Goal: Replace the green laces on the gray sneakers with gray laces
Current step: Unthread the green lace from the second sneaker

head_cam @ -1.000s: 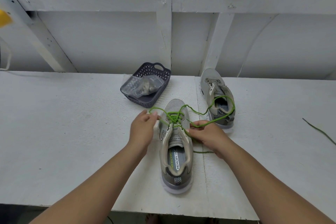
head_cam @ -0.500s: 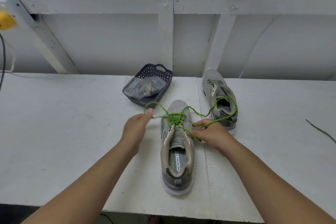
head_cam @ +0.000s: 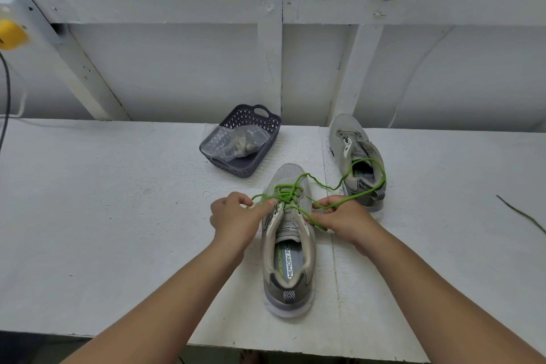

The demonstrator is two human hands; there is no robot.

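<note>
Snagging is the main risk here. The green lace [head_cam: 288,195] is still crossed through the forward eyelets of the near sneaker [head_cam: 288,233], which lies between the two hands with its toe pointing away. A strand is pinched by the left hand [head_cam: 236,217] between thumb and forefinger, just left of the eyelets. The right hand [head_cam: 342,220] is curled on another strand at the shoe's right edge; which fingers do the gripping cannot be told. From that hand a long loop runs out and is draped over the far sneaker [head_cam: 356,161], just beyond it.

If the lace is pulled hard from either side, the loop could catch on the far sneaker's collar and drag it, or the crossings could tighten instead of loosening. The near sneaker is held by nothing but the lace, so it may be slid or tipped by a sideways tug.

The gray laces appear to be bagged in the basket [head_cam: 266,121], beyond the left hand; this cannot be confirmed through the plastic.
</note>
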